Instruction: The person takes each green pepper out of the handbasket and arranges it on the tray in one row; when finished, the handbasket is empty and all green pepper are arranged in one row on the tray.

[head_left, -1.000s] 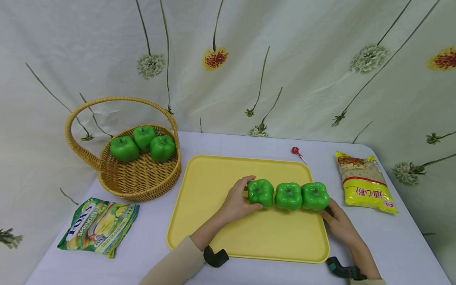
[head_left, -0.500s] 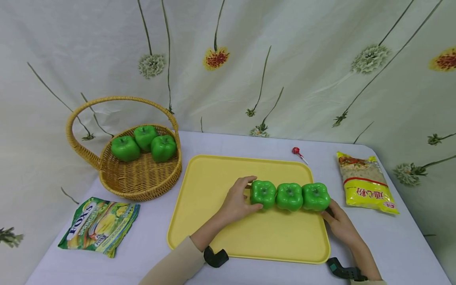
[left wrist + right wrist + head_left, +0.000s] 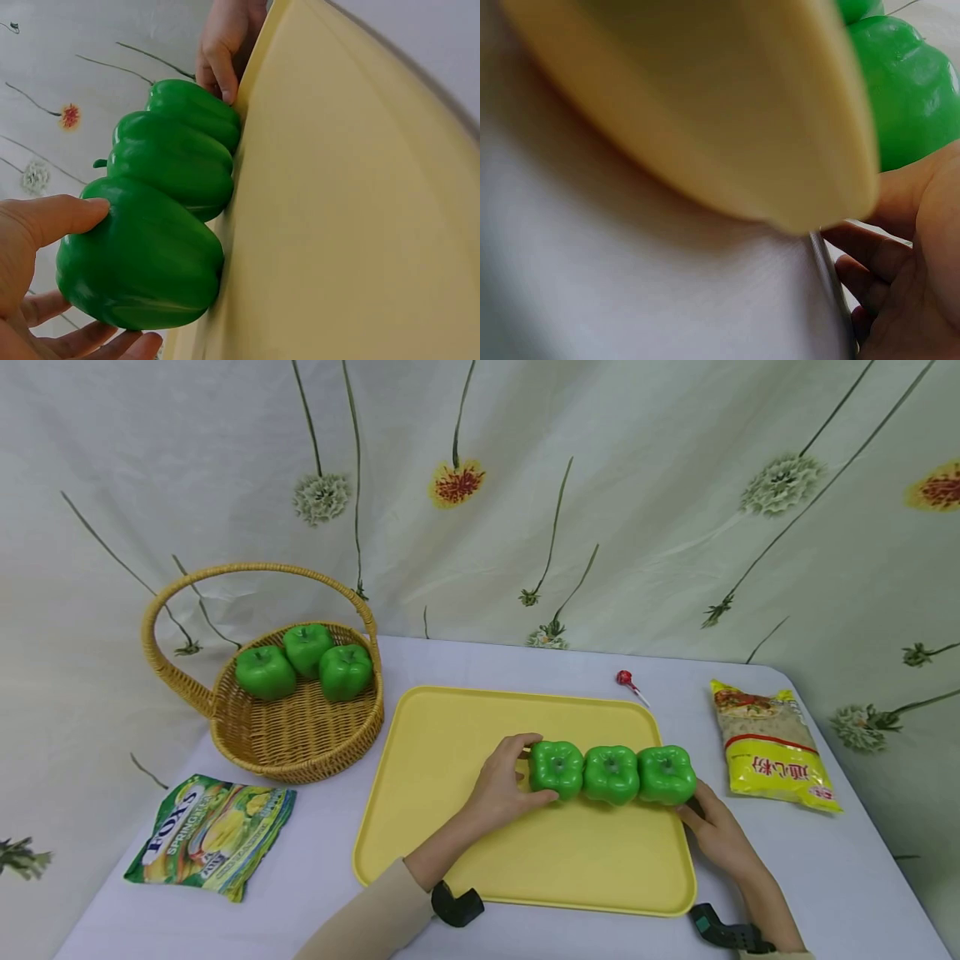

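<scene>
Three green bell peppers (image 3: 611, 774) on a yellow tray (image 3: 585, 872)
Left hand (image 3: 499, 787) grips one — right hand (image 3: 722, 837) beside another, hold unclear.

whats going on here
A person has three green bell peppers in a row on a yellow tray. The left hand holds the leftmost pepper, thumb and fingers around its side. The right hand is at the tray's right edge, beside the rightmost pepper; whether it grips the rim is unclear. Three more peppers sit in the wicker basket.
</scene>
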`<state>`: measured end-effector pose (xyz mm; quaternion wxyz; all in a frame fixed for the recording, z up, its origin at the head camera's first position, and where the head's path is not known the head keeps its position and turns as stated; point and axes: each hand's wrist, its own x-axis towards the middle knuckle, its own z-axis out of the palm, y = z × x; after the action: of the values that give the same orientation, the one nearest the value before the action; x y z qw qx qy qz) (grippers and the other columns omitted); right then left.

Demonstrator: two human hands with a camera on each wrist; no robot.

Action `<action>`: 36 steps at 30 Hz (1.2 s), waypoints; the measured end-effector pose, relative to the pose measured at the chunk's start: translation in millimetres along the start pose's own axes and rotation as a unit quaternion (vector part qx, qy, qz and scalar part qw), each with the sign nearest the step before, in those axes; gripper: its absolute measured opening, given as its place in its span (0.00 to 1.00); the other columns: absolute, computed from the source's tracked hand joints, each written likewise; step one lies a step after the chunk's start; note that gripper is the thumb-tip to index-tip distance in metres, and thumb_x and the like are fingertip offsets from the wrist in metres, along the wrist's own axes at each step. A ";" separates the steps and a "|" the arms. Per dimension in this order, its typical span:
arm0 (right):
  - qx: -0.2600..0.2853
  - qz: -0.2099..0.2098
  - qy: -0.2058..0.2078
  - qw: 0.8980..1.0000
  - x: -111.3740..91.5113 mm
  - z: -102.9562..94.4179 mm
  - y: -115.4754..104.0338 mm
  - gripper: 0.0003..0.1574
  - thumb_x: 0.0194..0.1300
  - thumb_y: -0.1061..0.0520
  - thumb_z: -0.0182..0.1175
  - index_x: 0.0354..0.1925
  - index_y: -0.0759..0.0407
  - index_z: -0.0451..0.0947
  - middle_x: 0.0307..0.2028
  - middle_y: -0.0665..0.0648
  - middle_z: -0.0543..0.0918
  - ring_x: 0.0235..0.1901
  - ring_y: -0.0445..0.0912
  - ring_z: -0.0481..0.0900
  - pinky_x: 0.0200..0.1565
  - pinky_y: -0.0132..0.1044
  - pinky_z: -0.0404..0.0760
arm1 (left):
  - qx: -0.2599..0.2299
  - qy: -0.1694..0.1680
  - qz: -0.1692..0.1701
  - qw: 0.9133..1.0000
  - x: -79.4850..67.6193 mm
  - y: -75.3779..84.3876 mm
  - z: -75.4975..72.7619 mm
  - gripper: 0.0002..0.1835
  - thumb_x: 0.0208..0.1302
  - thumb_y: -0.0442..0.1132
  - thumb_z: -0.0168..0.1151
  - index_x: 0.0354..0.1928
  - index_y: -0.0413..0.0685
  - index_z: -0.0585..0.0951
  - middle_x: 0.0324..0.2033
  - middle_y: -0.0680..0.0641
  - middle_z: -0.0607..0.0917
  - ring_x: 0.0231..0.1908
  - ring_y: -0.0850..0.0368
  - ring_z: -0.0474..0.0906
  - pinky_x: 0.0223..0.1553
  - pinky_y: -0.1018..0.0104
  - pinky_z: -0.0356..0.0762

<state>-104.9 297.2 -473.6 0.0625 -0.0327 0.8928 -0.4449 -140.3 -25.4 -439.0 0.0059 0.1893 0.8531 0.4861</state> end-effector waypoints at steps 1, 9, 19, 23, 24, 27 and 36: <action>-0.001 0.000 0.000 1.000 -0.1 0.0 -0.1 0.33 0.74 0.64 0.47 0.71 0.74 0.52 0.69 0.78 0.57 0.70 0.73 0.51 0.65 0.70 0.54 | -0.001 0.001 -0.002 1.000 -0.1 -0.2 0.4 0.40 0.49 0.39 0.77 0.64 0.41 0.69 0.57 0.42 0.74 0.55 0.48 0.75 0.46 0.58 0.82; -0.001 0.003 0.000 1.000 -0.9 -0.5 -1.5 0.33 0.74 0.64 0.47 0.71 0.74 0.52 0.69 0.78 0.56 0.70 0.73 0.50 0.65 0.71 0.53 | 0.003 -0.006 -0.007 1.000 -1.0 -0.6 -0.2 0.43 0.49 0.41 0.78 0.67 0.43 0.67 0.59 0.42 0.73 0.57 0.48 0.73 0.49 0.55 0.81; 0.005 0.001 -0.002 1.000 -0.5 -0.6 -1.5 0.34 0.74 0.64 0.47 0.72 0.74 0.50 0.70 0.78 0.55 0.70 0.73 0.50 0.66 0.71 0.53 | 0.000 -0.021 -0.004 1.000 -1.4 0.3 -1.5 0.46 0.47 0.39 0.78 0.68 0.43 0.65 0.59 0.41 0.72 0.57 0.46 0.73 0.51 0.53 0.80; 0.008 0.002 -0.003 1.000 -0.3 -0.4 -1.3 0.34 0.74 0.64 0.47 0.72 0.74 0.49 0.70 0.78 0.55 0.70 0.73 0.50 0.66 0.70 0.53 | 0.002 -0.021 -0.005 1.000 -1.2 0.0 -0.9 0.44 0.48 0.39 0.77 0.68 0.43 0.66 0.58 0.41 0.73 0.56 0.47 0.73 0.51 0.54 0.80; 0.008 0.003 -0.003 1.000 -0.3 -0.3 -1.2 0.34 0.74 0.64 0.47 0.72 0.74 0.50 0.70 0.78 0.55 0.70 0.72 0.50 0.65 0.70 0.53 | 0.003 -0.019 -0.005 1.000 -1.0 -0.3 -0.6 0.44 0.49 0.38 0.77 0.68 0.44 0.66 0.58 0.41 0.73 0.56 0.47 0.73 0.50 0.54 0.80; 0.007 0.007 -0.003 1.000 -0.3 0.0 -0.9 0.34 0.74 0.65 0.47 0.72 0.74 0.50 0.69 0.78 0.56 0.70 0.72 0.51 0.66 0.70 0.54 | 0.008 -0.009 -0.003 1.000 -0.3 -1.2 0.3 0.42 0.49 0.38 0.77 0.67 0.43 0.67 0.57 0.41 0.74 0.55 0.47 0.74 0.49 0.54 0.81; 0.005 0.008 -0.005 1.000 -1.2 0.0 -1.1 0.33 0.74 0.64 0.46 0.72 0.74 0.50 0.69 0.78 0.56 0.70 0.72 0.51 0.66 0.70 0.54 | 0.013 0.002 0.006 1.000 1.0 -2.2 1.4 0.43 0.50 0.38 0.77 0.67 0.41 0.66 0.57 0.40 0.74 0.55 0.46 0.74 0.48 0.54 0.82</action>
<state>-103.8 296.7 -472.6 0.0702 -0.0276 0.8906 -0.4485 -141.7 -25.0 -441.4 -0.0011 0.1937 0.8583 0.4752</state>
